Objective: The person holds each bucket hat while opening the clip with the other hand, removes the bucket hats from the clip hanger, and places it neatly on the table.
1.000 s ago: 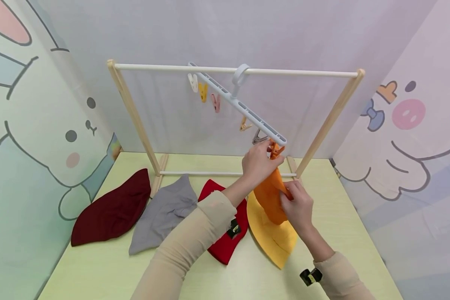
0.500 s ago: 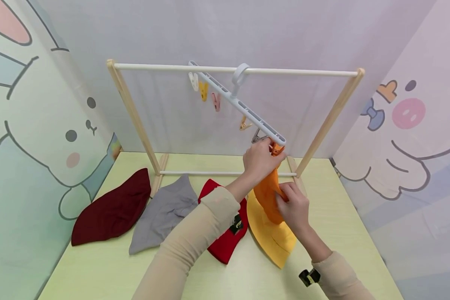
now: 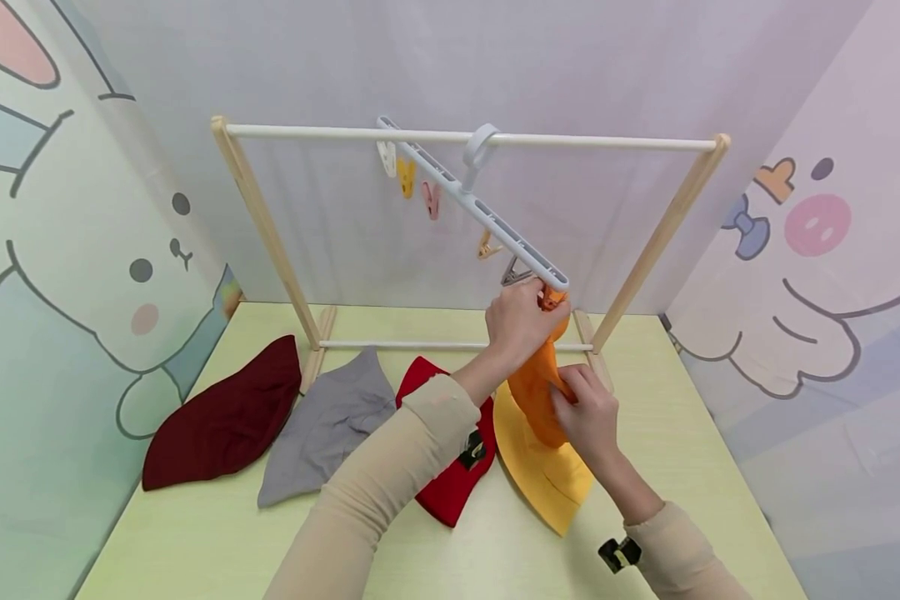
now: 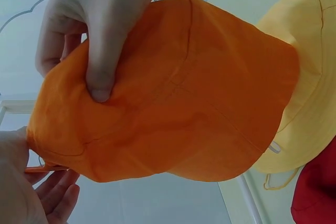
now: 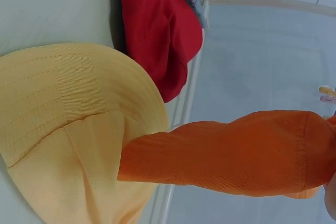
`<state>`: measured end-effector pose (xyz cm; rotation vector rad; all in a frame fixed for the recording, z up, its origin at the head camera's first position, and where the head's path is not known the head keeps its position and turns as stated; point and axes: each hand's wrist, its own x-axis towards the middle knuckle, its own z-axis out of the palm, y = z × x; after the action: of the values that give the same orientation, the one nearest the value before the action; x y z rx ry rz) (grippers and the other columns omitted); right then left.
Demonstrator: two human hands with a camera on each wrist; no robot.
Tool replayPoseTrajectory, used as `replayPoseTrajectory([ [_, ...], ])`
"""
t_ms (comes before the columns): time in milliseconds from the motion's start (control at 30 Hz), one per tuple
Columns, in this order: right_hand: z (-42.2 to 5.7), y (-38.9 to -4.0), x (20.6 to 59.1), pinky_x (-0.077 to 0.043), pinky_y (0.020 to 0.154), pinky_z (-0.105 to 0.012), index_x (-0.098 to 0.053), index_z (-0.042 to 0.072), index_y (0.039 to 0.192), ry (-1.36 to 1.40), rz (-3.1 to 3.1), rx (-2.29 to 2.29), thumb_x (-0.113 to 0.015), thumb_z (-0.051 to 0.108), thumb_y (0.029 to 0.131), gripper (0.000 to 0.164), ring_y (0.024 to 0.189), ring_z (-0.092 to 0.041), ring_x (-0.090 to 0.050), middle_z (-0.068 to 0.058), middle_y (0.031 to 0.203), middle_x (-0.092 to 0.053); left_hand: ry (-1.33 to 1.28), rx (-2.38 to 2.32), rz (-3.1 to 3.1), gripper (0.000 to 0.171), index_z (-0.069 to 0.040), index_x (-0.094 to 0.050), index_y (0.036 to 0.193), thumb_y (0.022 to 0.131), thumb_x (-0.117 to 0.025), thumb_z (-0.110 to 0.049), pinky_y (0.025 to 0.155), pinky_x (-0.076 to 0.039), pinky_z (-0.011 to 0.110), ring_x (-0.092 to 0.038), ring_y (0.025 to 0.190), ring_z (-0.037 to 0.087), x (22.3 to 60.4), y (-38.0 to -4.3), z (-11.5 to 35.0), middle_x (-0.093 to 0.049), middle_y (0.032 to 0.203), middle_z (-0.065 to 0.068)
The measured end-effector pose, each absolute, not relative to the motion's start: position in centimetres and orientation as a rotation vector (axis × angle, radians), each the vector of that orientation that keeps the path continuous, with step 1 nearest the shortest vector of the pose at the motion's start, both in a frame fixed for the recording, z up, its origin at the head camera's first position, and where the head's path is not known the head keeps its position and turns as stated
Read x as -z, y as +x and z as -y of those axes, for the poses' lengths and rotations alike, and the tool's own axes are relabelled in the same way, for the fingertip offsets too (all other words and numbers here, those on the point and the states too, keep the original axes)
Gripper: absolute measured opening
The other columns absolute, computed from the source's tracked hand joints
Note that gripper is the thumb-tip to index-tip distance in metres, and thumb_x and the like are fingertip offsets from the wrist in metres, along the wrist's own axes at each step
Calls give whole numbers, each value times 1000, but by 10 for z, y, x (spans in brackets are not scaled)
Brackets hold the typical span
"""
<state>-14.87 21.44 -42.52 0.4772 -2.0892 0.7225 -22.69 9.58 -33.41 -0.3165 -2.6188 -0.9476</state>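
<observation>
In the head view, an orange hat (image 3: 536, 392) hangs folded below the near end of a pale blue clip hanger (image 3: 487, 218). My left hand (image 3: 521, 321) pinches the orange clothespin (image 3: 552, 298) at the hat's top edge, its fingers partly covering it. Lower down, my right hand (image 3: 591, 412) grips the side of the hat; the left wrist view shows the thumb (image 4: 102, 80) pressed on the orange cloth. Beneath the hat lies a yellow bucket hat (image 3: 551, 492). A grey clothespin (image 3: 515, 271) hangs just beside my left fingers.
The hanger hooks over the white rail of a wooden rack (image 3: 652, 250). White, yellow (image 3: 406, 177) and pink (image 3: 431, 201) clothespins hang at its far half, a tan one nearer. Red (image 3: 457, 492), grey (image 3: 330, 429) and maroon (image 3: 228, 421) hats lie on the table (image 3: 690, 467).
My right hand has shifted slightly left along with its grip on the orange hat. My left fingers have moved slightly at the orange clothespin, which is now more covered. The hats on the table stay put.
</observation>
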Motion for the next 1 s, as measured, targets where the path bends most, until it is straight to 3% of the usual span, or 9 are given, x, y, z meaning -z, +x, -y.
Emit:
replayPoseTrajectory([
  [233,-216,-150,425,-44,51,-29,-62,6,75,465,2083,-732,-63,0,67,10,58,-12,-48,-4,72,-56,-326,968,2605,19,-24,-51,70,76,-51,-41,39,-31,21,-40,42,10,336,-227,-94,-45,52,-9],
  [1000,-219,-151,426,-40,55,-15,-64,6,77,426,2063,-780,-63,-4,66,15,58,-11,-46,-3,72,-57,-402,988,2597,20,-22,-56,74,84,-46,-36,39,-30,20,-38,41,11,334,-227,-88,-46,56,-7],
])
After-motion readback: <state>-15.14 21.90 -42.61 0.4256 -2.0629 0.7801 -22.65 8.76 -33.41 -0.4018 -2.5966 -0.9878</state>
